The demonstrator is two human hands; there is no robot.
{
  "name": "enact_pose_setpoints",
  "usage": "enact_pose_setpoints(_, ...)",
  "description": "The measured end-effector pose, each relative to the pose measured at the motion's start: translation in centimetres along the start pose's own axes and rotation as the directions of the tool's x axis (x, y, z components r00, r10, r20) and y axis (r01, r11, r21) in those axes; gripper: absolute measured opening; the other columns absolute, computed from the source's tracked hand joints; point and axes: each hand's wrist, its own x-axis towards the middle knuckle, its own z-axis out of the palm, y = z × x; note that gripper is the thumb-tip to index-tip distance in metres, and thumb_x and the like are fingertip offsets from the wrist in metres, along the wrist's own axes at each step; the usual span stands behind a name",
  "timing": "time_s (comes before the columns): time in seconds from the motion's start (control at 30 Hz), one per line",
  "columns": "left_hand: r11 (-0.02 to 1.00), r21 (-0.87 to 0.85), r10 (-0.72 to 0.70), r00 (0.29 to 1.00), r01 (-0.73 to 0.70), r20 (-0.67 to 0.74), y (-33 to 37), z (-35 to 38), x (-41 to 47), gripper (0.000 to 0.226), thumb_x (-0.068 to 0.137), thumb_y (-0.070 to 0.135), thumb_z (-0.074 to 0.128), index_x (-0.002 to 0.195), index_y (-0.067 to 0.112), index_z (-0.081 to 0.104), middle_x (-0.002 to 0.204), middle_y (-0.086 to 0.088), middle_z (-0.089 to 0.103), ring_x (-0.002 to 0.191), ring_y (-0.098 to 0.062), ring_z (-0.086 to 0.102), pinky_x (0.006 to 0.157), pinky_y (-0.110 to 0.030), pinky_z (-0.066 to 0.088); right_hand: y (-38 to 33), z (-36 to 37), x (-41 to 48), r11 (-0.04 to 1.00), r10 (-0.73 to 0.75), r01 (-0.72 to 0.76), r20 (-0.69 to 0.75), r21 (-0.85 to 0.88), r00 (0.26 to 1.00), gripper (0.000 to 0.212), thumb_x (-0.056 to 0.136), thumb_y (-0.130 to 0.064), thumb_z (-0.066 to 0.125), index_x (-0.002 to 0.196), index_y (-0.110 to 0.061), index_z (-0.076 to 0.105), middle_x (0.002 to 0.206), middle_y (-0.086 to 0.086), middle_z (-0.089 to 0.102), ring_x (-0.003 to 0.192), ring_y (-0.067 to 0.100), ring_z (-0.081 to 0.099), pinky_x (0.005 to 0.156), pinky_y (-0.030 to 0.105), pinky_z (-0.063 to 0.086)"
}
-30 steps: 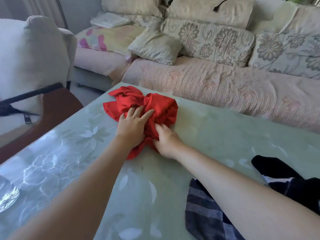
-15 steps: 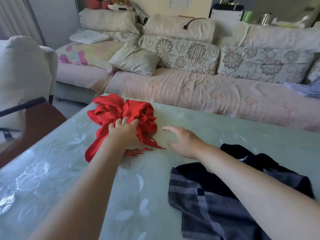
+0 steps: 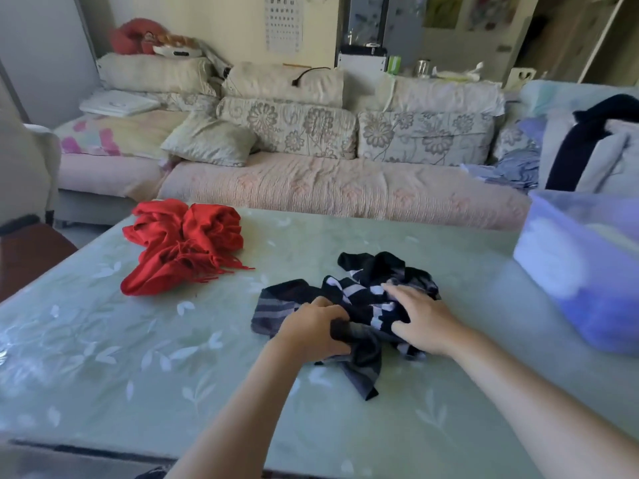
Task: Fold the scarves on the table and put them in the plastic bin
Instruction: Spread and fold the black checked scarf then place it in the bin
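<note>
A crumpled dark striped scarf (image 3: 366, 281) lies in the middle of the pale green table (image 3: 103, 357). My left hand (image 3: 313, 331) grips a bunched fold at the scarf's near left side. My right hand (image 3: 423, 319) rests on the scarf's right part with fingers spread and fairly straight. A red fringed scarf (image 3: 183, 243) lies bunched at the table's far left, with neither hand on it. A translucent bluish plastic bin (image 3: 587, 267) stands at the right edge of the table, blurred.
A long sofa (image 3: 332, 195) with floral cushions runs behind the table. A chair (image 3: 27, 243) stands at the left. Clothes are piled on the sofa's right end (image 3: 587, 143). Bare tabletop lies in front of the dark scarf.
My left hand has let go of the red scarf and moved right onto the dark striped scarf, gripping it. My right hand has moved onto the same scarf. The view has swung right, showing the bin.
</note>
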Motion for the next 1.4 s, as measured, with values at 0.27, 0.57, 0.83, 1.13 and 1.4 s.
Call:
enact_pose_setpoints(0.27, 0.990, -0.026, 0.131, 0.963, -0.141, -0.234, -0.6, -0.5, -0.4, 0.035, 0.087, 0.002, 0.058, 0.099, 0.029, 0.075, 0.100, 0.007, 0.061, 0.094, -0.013, 0.058, 0.080, -0.024, 0.048, 1.2, 1.6, -1.2, 0.929, -0.123, 0.060, -0.152, -0.365, 0.981, 0.069, 0.081, -0.012, 0.059, 0.142, -0.037, 0.039, 0.132, -0.004, 0.053, 0.126, 0.025, 0.047, 0.099, 0.041, 0.030)
enact_pose_setpoints(0.57, 0.963, 0.144, -0.196, 0.960, 0.226, -0.199, -6.8, -7.5, -0.7, 0.030, 0.070, 0.001, 0.061, 0.062, 0.028, 0.072, 0.074, 0.007, 0.061, 0.072, -0.019, 0.059, 0.066, -0.024, 0.046, 0.6, -5.4, -2.4, 0.989, 0.081, -0.071, 0.073, -0.126, 0.994, 0.010, 0.071, -0.033, 0.051, 0.078, -0.028, 0.057, 0.081, -0.006, 0.064, 0.082, 0.022, 0.062, 0.065, 0.032, 0.045)
enact_pose_setpoints(0.83, 0.968, 0.222, -0.054, 0.965, 0.113, -0.255, -2.9, -4.9, 0.5, 0.027, 0.084, 0.011, 0.056, 0.100, 0.030, 0.067, 0.108, 0.001, 0.057, 0.106, -0.023, 0.053, 0.085, -0.034, 0.043, -1.7, -2.4, -2.0, 0.994, -0.074, 0.072, 0.023, 0.079, 0.997, 0.054, 0.086, -0.026, 0.054, 0.138, -0.042, 0.050, 0.133, -0.011, 0.052, 0.126, 0.014, 0.049, 0.103, 0.034, 0.042)
enact_pose_setpoints(1.13, 0.889, 0.442, -0.071, 0.989, 0.120, -0.126, -3.2, -1.1, 1.3, 0.048, 0.087, 0.023, 0.052, 0.134, 0.031, 0.043, 0.134, -0.001, 0.046, 0.123, -0.025, 0.042, 0.100, -0.039, 0.036, -1.8, -1.6, 0.5, 0.982, 0.155, -0.168, -0.140, -0.085, 0.978, 0.031, 0.095, -0.040, 0.053, 0.068, -0.024, 0.056, 0.069, -0.013, 0.055, 0.074, 0.021, 0.058, 0.057, 0.027, 0.037)
enact_pose_setpoints(1.4, 0.897, 0.346, -0.232, 0.959, 0.275, -0.163, -5.0, -2.0, 0.8, 0.083, 0.071, 0.060, 0.069, 0.137, 0.028, 0.031, 0.131, -0.003, 0.042, 0.119, -0.029, 0.046, 0.089, -0.043, 0.043, 0.7, -1.7, 2.2, 0.820, 0.080, -0.372, -0.557, -0.435, 0.827, 0.046, 0.077, -0.008, 0.063, 0.120, -0.017, 0.055, 0.118, 0.010, 0.053, 0.106, 0.031, 0.051, 0.085, 0.038, 0.044)
